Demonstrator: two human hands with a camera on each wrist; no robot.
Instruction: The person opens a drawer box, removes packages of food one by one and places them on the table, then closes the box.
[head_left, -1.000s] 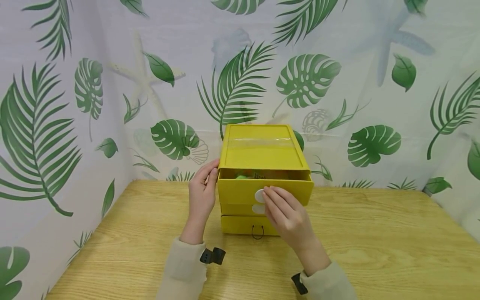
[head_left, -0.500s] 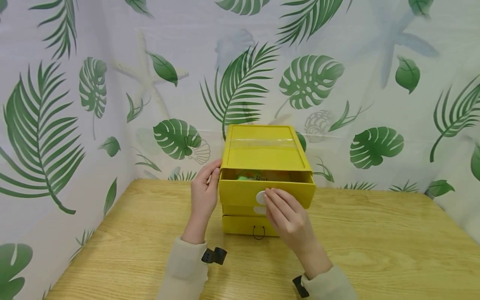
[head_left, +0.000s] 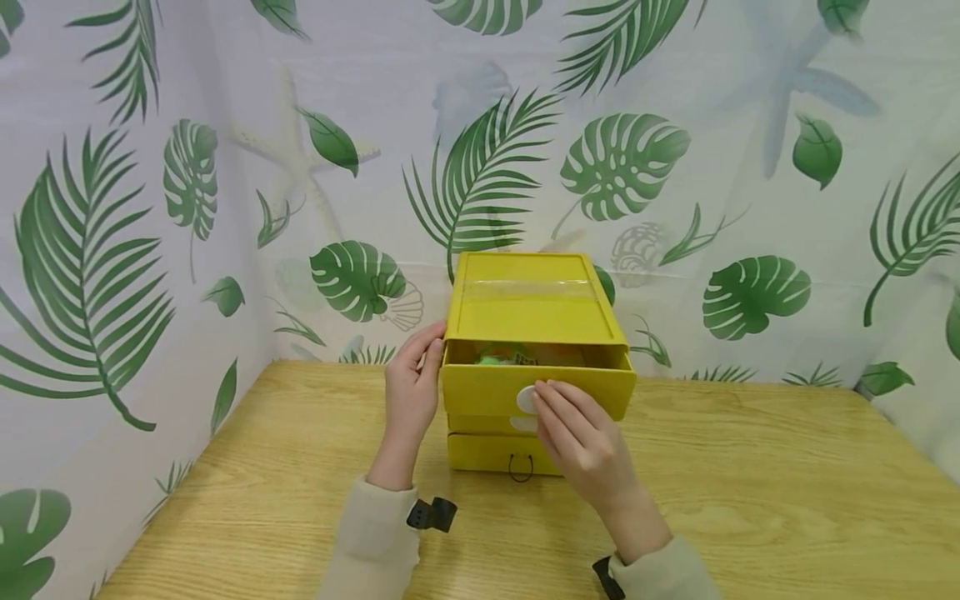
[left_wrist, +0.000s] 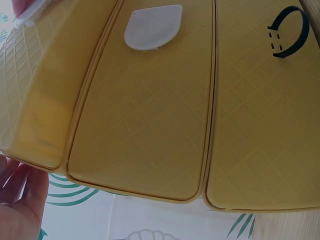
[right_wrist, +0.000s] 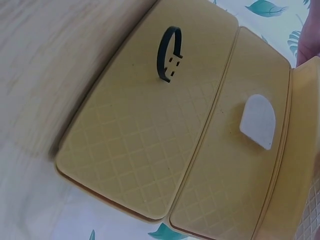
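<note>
A yellow drawer cabinet with three stacked drawers stands on the table, and its top drawer is pulled partway out. My right hand pinches the white handle on that drawer's front. Against the cabinet's left side, near the top front corner, rests my left hand, its fingers extended; the left wrist view shows the same hand touching the edge. Inside the open drawer lies a green item with dark markings, mostly hidden by the front panel.
The middle drawer has a white handle and is closed. On the closed bottom drawer is a black loop handle. A wooden table lies beneath, and a leaf-patterned backdrop rises close behind the cabinet.
The top drawer has come a little further out toward me with my right hand on its handle, and more of the green item shows. My left hand has kept its place on the cabinet.
</note>
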